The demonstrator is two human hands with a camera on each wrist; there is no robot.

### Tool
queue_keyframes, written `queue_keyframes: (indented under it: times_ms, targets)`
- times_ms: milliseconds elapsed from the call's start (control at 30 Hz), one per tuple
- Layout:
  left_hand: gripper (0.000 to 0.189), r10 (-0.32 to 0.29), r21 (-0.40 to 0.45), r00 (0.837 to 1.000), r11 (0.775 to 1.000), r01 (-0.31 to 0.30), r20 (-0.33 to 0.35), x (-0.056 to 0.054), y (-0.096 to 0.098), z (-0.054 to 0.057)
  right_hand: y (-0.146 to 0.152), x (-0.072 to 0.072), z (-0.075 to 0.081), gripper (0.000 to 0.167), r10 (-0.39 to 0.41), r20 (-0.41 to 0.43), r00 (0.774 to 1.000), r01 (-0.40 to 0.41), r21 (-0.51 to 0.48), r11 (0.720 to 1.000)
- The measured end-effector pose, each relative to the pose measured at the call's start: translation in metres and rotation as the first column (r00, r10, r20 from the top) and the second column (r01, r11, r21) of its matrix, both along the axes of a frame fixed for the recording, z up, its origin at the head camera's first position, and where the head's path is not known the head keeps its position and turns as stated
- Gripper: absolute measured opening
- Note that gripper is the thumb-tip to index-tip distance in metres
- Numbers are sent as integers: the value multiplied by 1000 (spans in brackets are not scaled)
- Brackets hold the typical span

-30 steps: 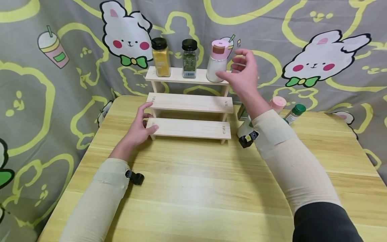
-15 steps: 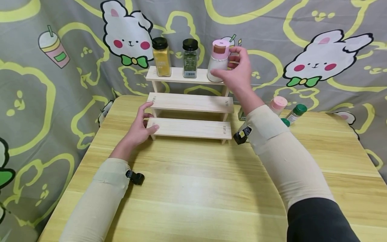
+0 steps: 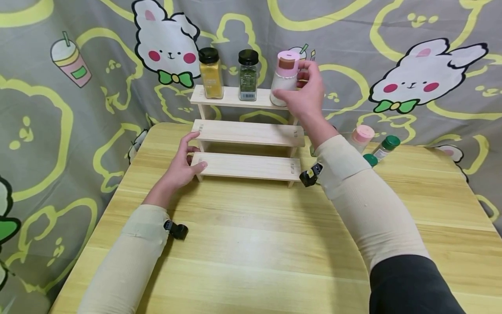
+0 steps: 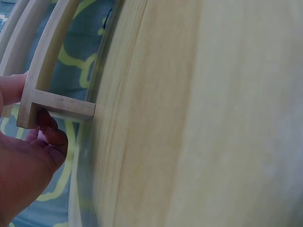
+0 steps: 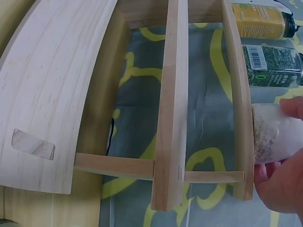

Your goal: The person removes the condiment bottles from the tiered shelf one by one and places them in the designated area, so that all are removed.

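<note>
Pink-capped jar (image 3: 284, 82), one — grasped by my right hand (image 3: 307, 93), base below the grip on the rack's top tier (image 3: 231, 98). Left hand (image 3: 181, 163) pinches the lowest tier (image 3: 247, 166). Placing, I judge — next calls for gentle release.

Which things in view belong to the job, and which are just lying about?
Likely in the job:
pink-topped shaker, in the right hand
wooden rack, held by the left hand
yellow jar and green jar, on the top shelf

Not in use now:
pink-capped bottle and green-capped containers, right of the rack, possibly needed too
patterned curtain, behind
</note>
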State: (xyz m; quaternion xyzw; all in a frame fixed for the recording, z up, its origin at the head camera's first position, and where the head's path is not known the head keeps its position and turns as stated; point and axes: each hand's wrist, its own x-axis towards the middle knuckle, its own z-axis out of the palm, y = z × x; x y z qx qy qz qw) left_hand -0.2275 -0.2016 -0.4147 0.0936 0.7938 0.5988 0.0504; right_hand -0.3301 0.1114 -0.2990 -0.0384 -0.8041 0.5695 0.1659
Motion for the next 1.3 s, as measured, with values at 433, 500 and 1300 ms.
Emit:
queue_keyframes:
  times_ms: [433,500,1300]
  targets:
    - [83,-3,-1,1000,1000,3,-19,0,0,0,1,3,8,68,-16,-4,1000,16,-22,1000]
    - [83,-2,-3,1000,1000,2,-19,0,0,0,1,5,10,68,-14,-10,1000,14,-25,1000]
    - [82,-3,-13,1000,1000,2,-17,2,2,2,30,32,20,65,-24,-65,998,19,-76,997]
